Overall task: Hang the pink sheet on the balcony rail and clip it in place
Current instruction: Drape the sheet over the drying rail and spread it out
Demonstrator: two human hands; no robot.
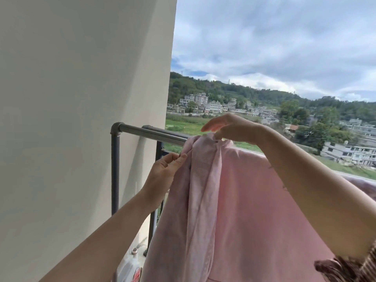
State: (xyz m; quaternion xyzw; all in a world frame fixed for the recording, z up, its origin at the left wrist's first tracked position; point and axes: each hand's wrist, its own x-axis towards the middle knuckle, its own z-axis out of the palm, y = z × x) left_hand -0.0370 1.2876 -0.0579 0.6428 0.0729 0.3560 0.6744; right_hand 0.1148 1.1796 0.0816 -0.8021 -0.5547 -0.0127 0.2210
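Our hands are both on the sheet (254,200), at its bunched end. The left hand (166,167) pinches the side edge between thumb and fingers, probably to draw the gathers flat. The right hand (230,127) arches over the top fold where it crosses the rail (150,133), its fingers loosely bent and touching the cloth. We cannot tell whether it grips anything. The sheet drapes over the rail and spreads right, away from the wall (81,98). We see no clear clip, so clipping seems not yet done.

Balcony rail (150,133): bare stretch free between corner elbow and pink sheet (254,210). Side wall (81,98): closes the left. Upright post (115,176): bars passage below corner. Above rail: open air.
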